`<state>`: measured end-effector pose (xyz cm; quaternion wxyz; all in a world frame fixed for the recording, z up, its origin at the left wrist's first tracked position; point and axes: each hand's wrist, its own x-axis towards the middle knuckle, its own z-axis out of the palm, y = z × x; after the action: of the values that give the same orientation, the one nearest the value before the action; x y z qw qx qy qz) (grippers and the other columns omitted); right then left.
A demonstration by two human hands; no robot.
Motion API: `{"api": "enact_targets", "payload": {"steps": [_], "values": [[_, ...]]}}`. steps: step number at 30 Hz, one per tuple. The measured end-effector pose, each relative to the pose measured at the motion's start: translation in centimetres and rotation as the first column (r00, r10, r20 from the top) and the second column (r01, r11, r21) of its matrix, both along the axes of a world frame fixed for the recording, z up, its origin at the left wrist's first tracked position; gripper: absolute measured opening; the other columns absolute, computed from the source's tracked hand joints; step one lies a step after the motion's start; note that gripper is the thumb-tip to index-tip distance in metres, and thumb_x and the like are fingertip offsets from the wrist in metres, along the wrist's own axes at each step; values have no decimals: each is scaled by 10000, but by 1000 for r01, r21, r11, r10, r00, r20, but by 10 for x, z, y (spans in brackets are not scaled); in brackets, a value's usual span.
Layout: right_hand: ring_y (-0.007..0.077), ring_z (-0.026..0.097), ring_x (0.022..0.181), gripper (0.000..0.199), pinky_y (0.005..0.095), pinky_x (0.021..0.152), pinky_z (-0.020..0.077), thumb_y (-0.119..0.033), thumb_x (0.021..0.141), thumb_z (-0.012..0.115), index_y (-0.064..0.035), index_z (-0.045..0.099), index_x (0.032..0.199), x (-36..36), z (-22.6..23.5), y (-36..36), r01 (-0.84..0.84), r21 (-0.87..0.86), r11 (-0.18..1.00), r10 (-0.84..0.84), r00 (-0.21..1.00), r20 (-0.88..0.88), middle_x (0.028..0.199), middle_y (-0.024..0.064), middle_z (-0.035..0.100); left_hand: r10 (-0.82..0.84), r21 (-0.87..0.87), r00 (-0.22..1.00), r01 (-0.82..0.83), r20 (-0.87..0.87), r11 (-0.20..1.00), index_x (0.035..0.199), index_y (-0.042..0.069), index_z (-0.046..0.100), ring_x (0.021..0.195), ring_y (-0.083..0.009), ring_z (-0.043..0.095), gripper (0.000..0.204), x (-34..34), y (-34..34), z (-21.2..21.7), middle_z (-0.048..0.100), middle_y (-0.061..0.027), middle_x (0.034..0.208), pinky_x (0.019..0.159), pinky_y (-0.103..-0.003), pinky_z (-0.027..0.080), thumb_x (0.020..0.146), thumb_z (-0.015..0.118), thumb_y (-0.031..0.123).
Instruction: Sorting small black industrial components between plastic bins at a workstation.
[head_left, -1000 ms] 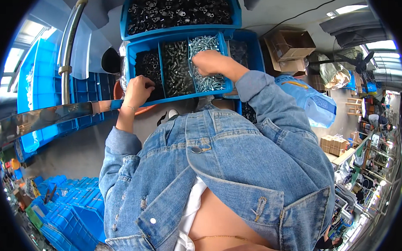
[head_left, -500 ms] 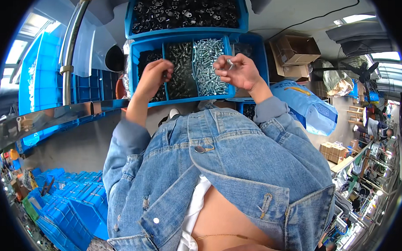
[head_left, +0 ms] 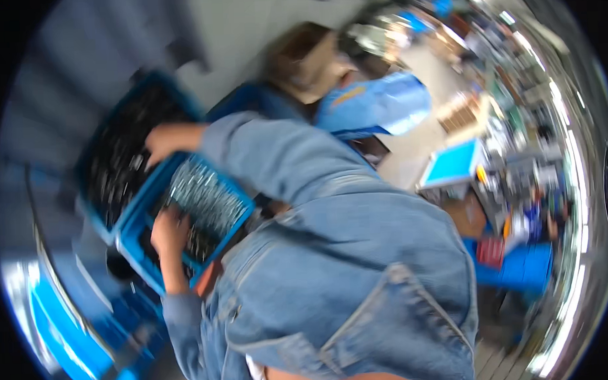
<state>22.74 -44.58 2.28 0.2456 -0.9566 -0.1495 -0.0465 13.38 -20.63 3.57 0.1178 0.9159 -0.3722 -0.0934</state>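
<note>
The view is tilted and smeared by motion. My left hand is over the divided blue bin, by a compartment of small dark metal parts. Its fingers point down and are too blurred to show a grip. Silver screws fill the compartment beside it. My right hand reaches into the farther blue bin, which is full of small black clips. Its fingertips are at the clips, and whether they hold anything is hidden by blur.
Beyond my right arm are an open cardboard box and a blue-and-white bag. Large blue crates stand at the lower left. A cluttered work area with a bright blue panel lies to the right.
The view has swung round, so the bins now appear tilted at the left. My right hand has moved from above the silver screws to the black clips. My left hand stays near the dark parts.
</note>
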Motion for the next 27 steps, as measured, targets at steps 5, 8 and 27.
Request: {"api": "enact_targets", "payload": {"steps": [5, 8, 27], "values": [[332, 607, 596, 388, 458, 556, 481, -342, 780, 523, 9, 653, 677, -29, 14, 15, 262, 231, 937, -268, 963, -8, 672, 182, 636, -8, -101, 1000, 9, 5, 995, 862, 83, 691, 771, -274, 630, 224, 1, 13, -7, 652, -108, 826, 642, -379, 485, 704, 707, 241], [248, 566, 517, 400, 386, 472, 451, -313, 829, 438, 6, 624, 677, -68, 47, 27, 565, 711, 419, -144, 814, -562, 655, 153, 623, 13, -246, 983, -58, -181, 968, 804, 52, 677, 639, -235, 599, 182, 7, 29, 9, 626, -100, 740, 558, -352, 448, 674, 719, 172], [183, 595, 933, 150, 344, 776, 516, -84, 793, 599, -39, 595, 936, -221, -54, 94, 618, 532, -579, 510, 783, -355, 942, 102, 608, -552, -370, 830, 492, -72, 788, 974, 41, 607, 846, -348, 577, 285, -59, -17, 76, 590, -149, 877, 722, -389, 482, 690, 639, 30]]}}
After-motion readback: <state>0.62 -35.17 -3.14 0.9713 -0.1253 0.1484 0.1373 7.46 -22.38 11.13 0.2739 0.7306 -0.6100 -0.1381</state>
